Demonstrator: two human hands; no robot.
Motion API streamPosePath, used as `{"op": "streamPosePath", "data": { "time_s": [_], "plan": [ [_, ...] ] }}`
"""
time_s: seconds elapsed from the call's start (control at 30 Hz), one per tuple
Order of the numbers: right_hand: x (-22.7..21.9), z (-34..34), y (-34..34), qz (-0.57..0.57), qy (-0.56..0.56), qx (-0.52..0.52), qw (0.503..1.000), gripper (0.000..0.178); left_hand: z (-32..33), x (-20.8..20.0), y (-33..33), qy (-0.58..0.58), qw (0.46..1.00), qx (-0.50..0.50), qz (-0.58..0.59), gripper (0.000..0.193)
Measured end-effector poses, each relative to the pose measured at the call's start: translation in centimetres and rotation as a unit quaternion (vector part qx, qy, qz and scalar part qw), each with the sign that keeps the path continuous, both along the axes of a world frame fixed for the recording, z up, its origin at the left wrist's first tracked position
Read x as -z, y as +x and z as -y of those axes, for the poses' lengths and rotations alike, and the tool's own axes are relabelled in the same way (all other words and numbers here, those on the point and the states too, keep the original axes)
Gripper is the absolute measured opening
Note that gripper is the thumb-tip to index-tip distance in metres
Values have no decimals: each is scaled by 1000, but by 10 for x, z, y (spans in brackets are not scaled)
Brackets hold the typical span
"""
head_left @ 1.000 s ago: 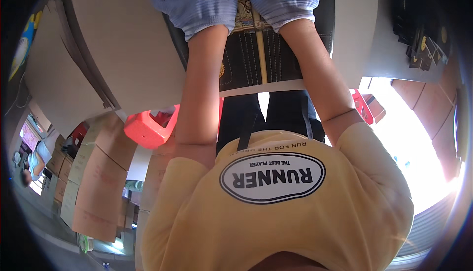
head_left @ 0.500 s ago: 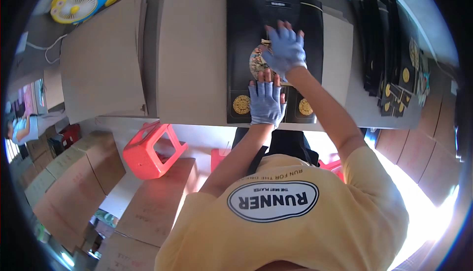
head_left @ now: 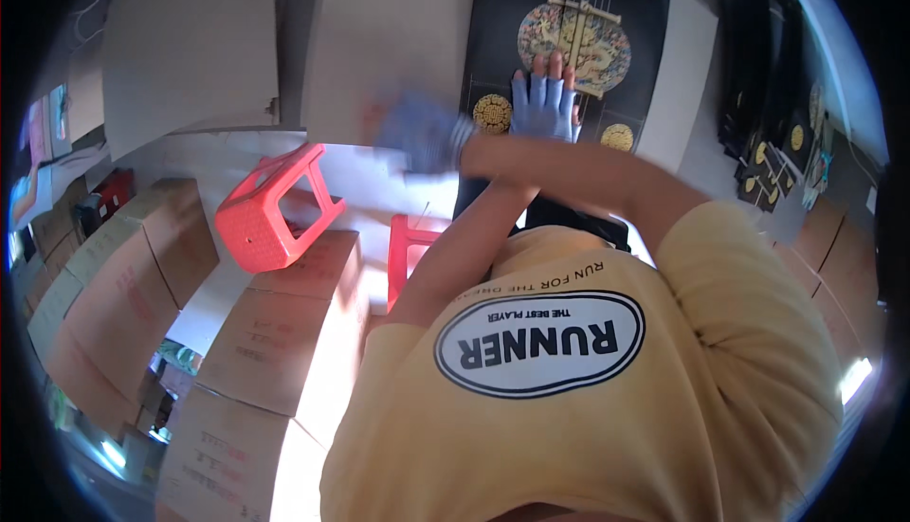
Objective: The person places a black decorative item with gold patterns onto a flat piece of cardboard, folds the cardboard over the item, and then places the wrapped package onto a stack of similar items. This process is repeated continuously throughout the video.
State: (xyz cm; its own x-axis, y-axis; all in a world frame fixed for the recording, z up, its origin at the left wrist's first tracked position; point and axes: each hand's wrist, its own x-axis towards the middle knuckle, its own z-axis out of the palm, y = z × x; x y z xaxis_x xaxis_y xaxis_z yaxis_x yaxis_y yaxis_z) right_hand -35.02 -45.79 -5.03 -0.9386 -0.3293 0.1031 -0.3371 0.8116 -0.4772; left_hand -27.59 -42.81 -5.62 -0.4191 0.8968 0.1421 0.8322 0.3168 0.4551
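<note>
A black printed sheet (head_left: 502, 10), with a colourful round design and gold round emblems, lies on pale grey-beige boards (head_left: 384, 38) on the table. My left hand (head_left: 545, 105), in a blue-grey fingerless glove, rests flat on the sheet's near part, fingers stretched out just below the round design. My right arm crosses over my left forearm. Beyond it, my right hand (head_left: 417, 133), gloved alike, is smeared by motion above the near edge of the boards, left of the sheet. Its fingers are too blurred to read.
More flat boards (head_left: 190, 48) lie at the left. Several black printed pieces with gold emblems (head_left: 744, 76) are piled at the right. Below the table's edge, a red plastic stool (head_left: 275, 209) rests tipped over by cardboard boxes (head_left: 251, 332); another red stool (head_left: 403, 247) stands near me.
My right hand has left the top of the sheet and swung left and toward me, across my left arm. My left hand stays on the sheet. The whole view has shifted.
</note>
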Motion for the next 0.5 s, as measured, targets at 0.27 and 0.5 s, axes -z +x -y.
{"op": "streamPosePath", "data": {
  "time_s": [0.27,0.5],
  "plan": [
    [-76,-60,77,48,-182,167,968,40,4,18,2,21,995,-20,-99,59],
    [-65,-132,279,38,-8,499,866,46,20,-5,-10,38,996,36,-78,55]
  ]
}}
